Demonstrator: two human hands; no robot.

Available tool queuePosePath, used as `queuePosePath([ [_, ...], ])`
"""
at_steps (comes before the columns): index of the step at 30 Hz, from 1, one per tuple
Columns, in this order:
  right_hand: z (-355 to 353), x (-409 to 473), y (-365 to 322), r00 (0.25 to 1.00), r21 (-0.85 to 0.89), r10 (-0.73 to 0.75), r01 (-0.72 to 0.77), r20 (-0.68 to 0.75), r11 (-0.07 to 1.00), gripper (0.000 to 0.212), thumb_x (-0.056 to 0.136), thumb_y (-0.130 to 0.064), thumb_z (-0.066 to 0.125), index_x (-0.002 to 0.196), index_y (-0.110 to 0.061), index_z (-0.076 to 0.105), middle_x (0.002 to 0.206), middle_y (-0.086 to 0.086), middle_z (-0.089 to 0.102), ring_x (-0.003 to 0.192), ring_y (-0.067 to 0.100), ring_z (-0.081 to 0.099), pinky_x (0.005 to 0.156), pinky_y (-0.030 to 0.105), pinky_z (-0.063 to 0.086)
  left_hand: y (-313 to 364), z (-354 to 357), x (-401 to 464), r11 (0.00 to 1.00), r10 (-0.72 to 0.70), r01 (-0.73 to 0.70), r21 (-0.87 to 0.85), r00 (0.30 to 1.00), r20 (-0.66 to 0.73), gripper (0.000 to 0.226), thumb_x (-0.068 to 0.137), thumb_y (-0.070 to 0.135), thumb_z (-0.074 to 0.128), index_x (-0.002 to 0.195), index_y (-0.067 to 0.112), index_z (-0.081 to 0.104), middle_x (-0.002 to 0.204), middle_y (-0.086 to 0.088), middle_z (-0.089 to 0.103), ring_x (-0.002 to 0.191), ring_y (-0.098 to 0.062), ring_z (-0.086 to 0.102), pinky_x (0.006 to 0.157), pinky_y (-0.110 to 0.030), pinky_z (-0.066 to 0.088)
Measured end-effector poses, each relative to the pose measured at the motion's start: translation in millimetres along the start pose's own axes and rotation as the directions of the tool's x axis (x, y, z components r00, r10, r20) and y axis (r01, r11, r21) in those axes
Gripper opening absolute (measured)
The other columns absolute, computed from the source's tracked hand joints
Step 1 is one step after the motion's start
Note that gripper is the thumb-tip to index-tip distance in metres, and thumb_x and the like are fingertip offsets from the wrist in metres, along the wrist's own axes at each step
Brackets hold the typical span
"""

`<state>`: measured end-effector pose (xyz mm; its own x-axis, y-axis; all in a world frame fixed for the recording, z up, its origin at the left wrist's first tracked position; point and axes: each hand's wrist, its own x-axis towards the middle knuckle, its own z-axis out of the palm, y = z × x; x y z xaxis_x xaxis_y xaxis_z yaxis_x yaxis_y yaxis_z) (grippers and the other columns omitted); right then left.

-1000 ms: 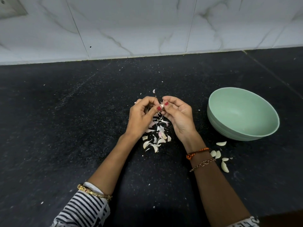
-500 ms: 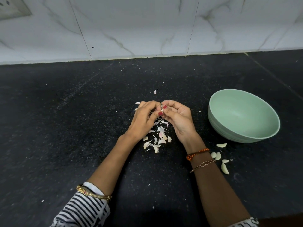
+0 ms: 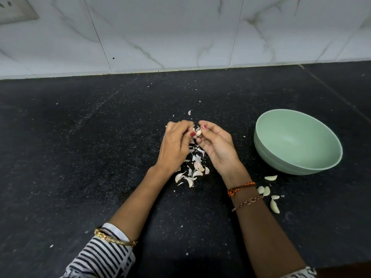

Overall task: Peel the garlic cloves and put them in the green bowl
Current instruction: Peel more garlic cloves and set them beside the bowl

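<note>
A pale, glossy garlic clove (image 3: 198, 133) sits between the two hands above the dark counter (image 3: 80, 157), over a heap of papery skins (image 3: 193, 167). The left hand (image 3: 174, 146) has its fingers curled, thumb tip touching the clove; the right hand (image 3: 217, 146) pinches the clove between thumb and curled fingers. The green bowl (image 3: 297, 142) stands to the right, tilted toward the camera. Five cloves (image 3: 268, 190) lie near its near side, beside the right wrist. How much skin still clings to the held clove is hard to make out. Compared with half a second ago, the hands have parted slightly and more of the clove shows.
</note>
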<state>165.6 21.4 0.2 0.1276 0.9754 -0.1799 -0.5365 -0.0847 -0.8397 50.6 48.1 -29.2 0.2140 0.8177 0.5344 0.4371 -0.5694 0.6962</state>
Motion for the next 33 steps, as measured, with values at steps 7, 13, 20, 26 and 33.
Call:
queuePosePath([
  [7,-2.8,1.7,-1.2,0.991,-0.126,-0.058,0.043,-0.123,0.991,0.018,0.091,0.000,0.049,0.091,-0.012,0.063,0.075,0.001,0.057,0.068,0.006,0.055,0.063,0.015,0.052,2.9,-7.0,2.3,0.988,-0.104,0.096,-0.119,0.992,-0.065,0.024,0.089,0.008,0.044,0.102,0.025,0.054,0.079,0.012,0.058,0.076,-0.015,0.055,0.071,-0.024,0.046],
  [13,-1.0,0.0,0.5,0.908,-0.461,-0.375,0.256,-0.188,0.850,0.020,0.090,0.001,0.051,0.086,-0.015,0.062,0.075,-0.006,0.058,0.059,-0.001,0.055,0.060,0.012,0.047,2.1,-6.8,0.2,0.989,-0.141,0.135,-0.065,0.987,-0.084,0.037,0.072,0.029,0.033,0.052,0.005,0.054,0.053,0.000,0.059,0.058,-0.009,0.050,0.063,-0.022,0.041],
  [20,-12.4,-13.9,15.8,0.789,-0.735,-0.606,0.355,-0.095,0.577,0.019,0.087,-0.001,0.054,0.089,-0.015,0.066,0.092,0.004,0.065,0.072,0.000,0.056,0.070,0.021,0.050,0.2,-3.6,3.1,0.980,-0.197,0.196,-0.021,0.980,-0.033,0.033,0.073,0.027,0.043,0.063,0.001,0.060,0.059,-0.015,0.061,0.056,-0.028,0.055,0.054,-0.028,0.039],
  [26,-28.5,-36.9,22.7,0.723,-0.853,-0.690,0.386,0.042,0.352,0.019,0.084,0.005,0.055,0.087,-0.007,0.069,0.087,-0.004,0.058,0.077,0.009,0.057,0.071,0.020,0.047,2.1,-0.6,2.8,0.999,-0.025,0.028,0.040,0.997,-0.072,0.023,0.084,0.011,0.053,0.099,0.005,0.070,0.073,-0.006,0.066,0.076,-0.016,0.050,0.070,-0.017,0.037],
  [33,-51.0,-68.4,15.4,0.626,-0.913,-0.779,0.343,0.045,0.222,0.018,0.078,0.005,0.053,0.082,-0.002,0.069,0.082,0.007,0.063,0.071,0.010,0.054,0.067,0.006,0.039,2.2,1.7,-0.4,0.998,0.038,-0.040,0.055,0.999,0.029,0.027,0.078,-0.004,0.047,0.088,0.005,0.070,0.078,-0.002,0.068,0.077,-0.008,0.051,0.073,-0.008,0.034],
])
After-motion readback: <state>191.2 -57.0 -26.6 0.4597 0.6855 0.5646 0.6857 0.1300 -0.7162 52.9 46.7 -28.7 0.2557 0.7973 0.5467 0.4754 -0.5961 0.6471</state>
